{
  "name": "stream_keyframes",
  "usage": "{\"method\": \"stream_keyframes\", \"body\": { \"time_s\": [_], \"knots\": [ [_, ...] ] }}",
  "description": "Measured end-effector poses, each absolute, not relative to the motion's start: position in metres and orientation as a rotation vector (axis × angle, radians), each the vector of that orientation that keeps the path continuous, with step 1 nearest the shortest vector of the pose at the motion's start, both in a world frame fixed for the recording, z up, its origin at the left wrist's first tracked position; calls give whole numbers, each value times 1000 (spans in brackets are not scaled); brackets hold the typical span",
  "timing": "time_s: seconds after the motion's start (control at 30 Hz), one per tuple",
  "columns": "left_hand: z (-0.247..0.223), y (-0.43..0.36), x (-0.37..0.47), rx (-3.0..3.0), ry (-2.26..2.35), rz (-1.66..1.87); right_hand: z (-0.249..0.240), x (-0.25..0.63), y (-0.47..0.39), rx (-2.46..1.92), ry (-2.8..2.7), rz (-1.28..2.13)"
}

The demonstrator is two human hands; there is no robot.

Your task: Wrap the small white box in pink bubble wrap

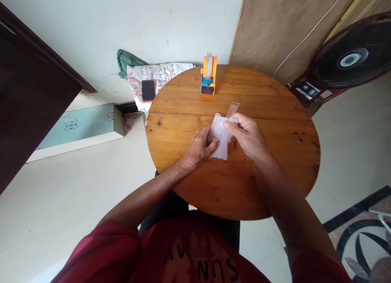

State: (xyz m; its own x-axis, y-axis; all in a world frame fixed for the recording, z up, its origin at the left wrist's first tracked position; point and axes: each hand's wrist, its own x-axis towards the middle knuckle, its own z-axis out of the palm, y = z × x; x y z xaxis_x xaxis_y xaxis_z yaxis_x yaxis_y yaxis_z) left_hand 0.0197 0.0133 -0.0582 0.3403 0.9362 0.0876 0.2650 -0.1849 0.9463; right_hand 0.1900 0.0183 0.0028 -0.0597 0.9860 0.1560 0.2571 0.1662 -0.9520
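A small packet of bubble wrap [220, 130] is held between both hands over the round wooden table. My left hand [200, 146] grips its left edge, with the thumb lying across the front. On the upper right corner, my right hand [246, 132] pinches the wrap between thumb and fingers. A strip of clear tape [233, 108] sticks up above the wrap beside my right fingers; whether it is stuck to the wrap I cannot tell. Whatever may be inside the packet is hidden.
An orange and blue tape dispenser [208, 77] stands near the far edge of the wooden table [284, 152]. Beyond the table's left edge, a phone [148, 90] lies on a printed white sack [166, 73]. A large fan [351, 59] stands at the right.
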Motion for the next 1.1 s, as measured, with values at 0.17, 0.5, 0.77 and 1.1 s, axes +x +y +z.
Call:
{"method": "stream_keyframes", "body": {
  "time_s": [0.17,0.5,0.77,1.1],
  "knots": [
    [-50,8,21,1654,1137,842,1,195,4,-1249,-1592,882],
    [-59,8,24,1648,1051,975,-4,193,-34,-1232,-1685,801],
    [-65,10,27,1655,948,1014,-29,192,-48,-1153,-1822,583],
    [-57,17,12,1508,815,776,-28,194,-48,-1181,-1807,623]
  ]
}}
